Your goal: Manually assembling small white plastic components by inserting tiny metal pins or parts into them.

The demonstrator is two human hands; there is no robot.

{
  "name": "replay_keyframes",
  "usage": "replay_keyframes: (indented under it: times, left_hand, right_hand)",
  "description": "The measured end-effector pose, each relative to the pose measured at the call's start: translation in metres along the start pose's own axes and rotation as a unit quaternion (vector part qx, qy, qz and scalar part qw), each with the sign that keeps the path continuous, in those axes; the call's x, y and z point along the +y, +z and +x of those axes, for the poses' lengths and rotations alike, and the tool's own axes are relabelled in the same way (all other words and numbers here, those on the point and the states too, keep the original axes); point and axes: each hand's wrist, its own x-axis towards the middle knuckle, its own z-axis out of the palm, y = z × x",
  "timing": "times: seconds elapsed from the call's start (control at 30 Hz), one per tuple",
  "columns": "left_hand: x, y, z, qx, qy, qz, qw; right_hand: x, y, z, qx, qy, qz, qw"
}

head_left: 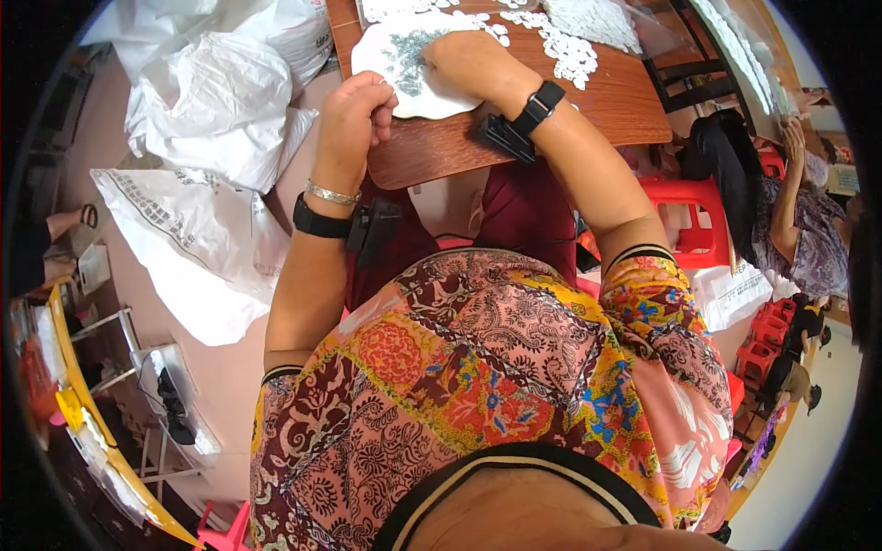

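A cream-white, wavy-edged tray (441,103) lies near the left edge of a brown wooden table, with a heap of small dark-grey pieces (409,55) spread on it. My right hand (470,66) reaches over the tray from the right, its fingers bent together at the heap; whatever is between them is hidden. At the tray's left rim, my left hand (354,115) is closed, thumb and forefinger pinched at a tiny pale thing too small to name. Many small white pieces (570,60) are scattered on the table beyond my right hand.
The wooden table (423,156) ends close to my lap. A clear bag of white pieces (593,23) lies at its far side. Large white sacks (211,110) stand on the floor to the left. At right are a red stool (684,220) and another person (799,211).
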Motion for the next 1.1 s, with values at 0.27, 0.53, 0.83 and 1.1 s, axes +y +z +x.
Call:
replay_keyframes:
  times: [0.27,0.53,0.83,1.1]
  left_hand:
    - [0.001,0.002,-0.002,-0.015,0.012,0.009,1.000]
    - [0.000,0.013,-0.003,-0.006,0.029,-0.014,0.999]
    - [0.000,0.028,0.001,-0.051,0.026,0.017,0.998]
    - [0.006,0.037,-0.008,-0.032,0.043,0.025,0.998]
  right_hand:
    - [0.001,0.002,-0.001,0.000,0.004,-0.023,1.000]
    - [0.012,-0.003,-0.023,0.096,0.094,0.425,0.895]
    - [-0.006,-0.033,-0.058,0.089,0.113,0.685,0.714]
    - [-0.015,-0.041,-0.065,0.084,0.085,0.672,0.731]
